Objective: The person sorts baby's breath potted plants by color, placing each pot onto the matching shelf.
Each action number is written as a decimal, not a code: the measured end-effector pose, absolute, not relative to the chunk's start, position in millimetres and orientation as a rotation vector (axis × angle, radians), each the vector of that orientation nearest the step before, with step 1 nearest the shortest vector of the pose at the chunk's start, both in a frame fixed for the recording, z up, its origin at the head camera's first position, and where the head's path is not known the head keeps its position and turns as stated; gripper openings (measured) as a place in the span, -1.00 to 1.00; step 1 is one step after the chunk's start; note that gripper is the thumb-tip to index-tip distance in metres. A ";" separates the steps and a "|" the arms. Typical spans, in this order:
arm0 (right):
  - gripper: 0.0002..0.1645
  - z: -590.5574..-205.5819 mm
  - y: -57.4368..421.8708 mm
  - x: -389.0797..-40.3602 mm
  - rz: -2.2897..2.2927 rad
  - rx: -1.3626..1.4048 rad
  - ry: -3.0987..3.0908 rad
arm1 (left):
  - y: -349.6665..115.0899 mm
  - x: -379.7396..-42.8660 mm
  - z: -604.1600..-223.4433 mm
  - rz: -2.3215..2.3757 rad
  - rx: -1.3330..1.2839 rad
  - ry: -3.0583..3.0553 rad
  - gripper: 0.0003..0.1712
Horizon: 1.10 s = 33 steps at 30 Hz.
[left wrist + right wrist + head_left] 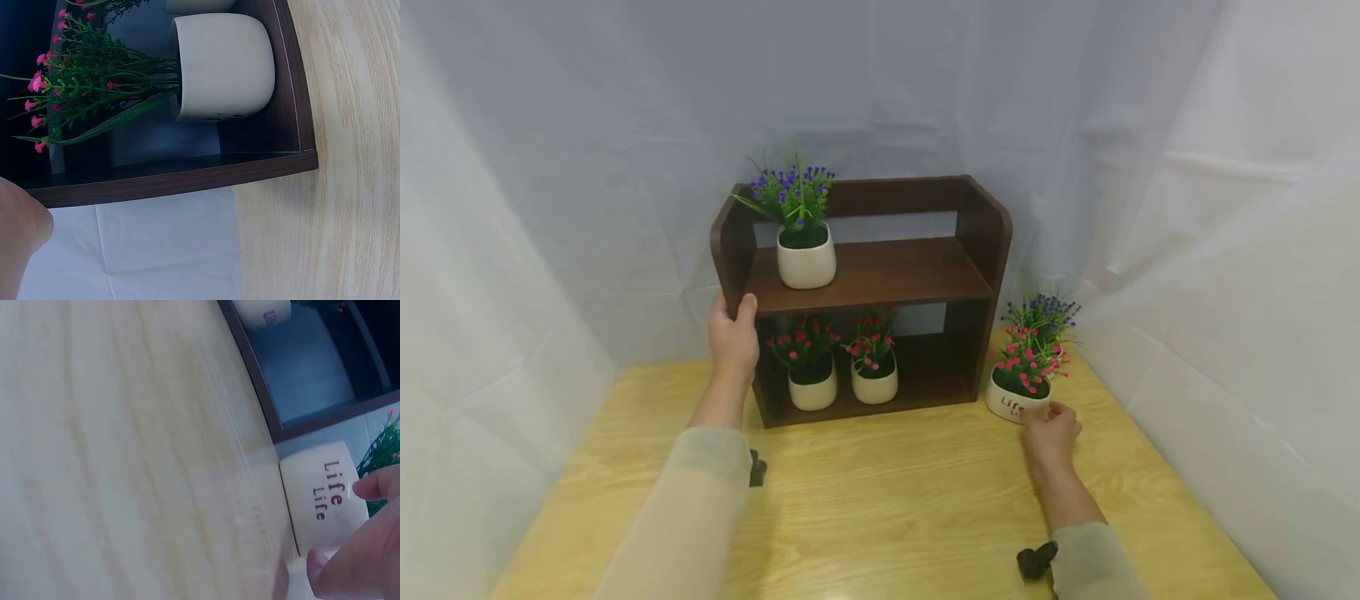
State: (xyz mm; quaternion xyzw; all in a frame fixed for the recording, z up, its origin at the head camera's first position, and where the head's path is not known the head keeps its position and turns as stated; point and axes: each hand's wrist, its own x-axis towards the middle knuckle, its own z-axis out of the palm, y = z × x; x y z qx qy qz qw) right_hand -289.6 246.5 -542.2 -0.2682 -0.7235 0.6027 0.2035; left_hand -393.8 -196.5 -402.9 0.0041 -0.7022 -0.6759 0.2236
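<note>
Sleeves [688,500] nearest, left grip [733,342] clasps shelf [895,271], right grip [1051,435] pinches lettered pot [322,500] from right.

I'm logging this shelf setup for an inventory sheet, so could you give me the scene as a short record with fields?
Shelf: dark brown shelf, two tiers, standing on a wooden table
Upper tier: white pot with purple flowers, at the left
Lower tier: two white pots with pink-red flowers, left pot and right pot
Beside shelf, right: pink-flowered "Life" pot on the table; purple-flowered plant behind it
Left hand: grips the shelf's left side panel
Right hand: at the "Life" pot; firmness of hold unclear
</note>
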 end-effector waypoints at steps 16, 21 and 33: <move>0.27 -537.6 287.7 -309.9 1.827 -0.521 -2.315 | -194.0 -393.5 -402.3 -1.858 0.023 -1.952 -0.39; 0.31 -540.9 303.6 -312.9 1.878 -0.401 -2.400 | -194.2 -395.7 -403.1 -1.866 0.018 -1.950 -0.39; 0.23 -544.8 313.3 -318.1 1.997 -0.308 -2.367 | -192.3 -395.3 -401.7 -1.827 0.044 -1.923 -0.42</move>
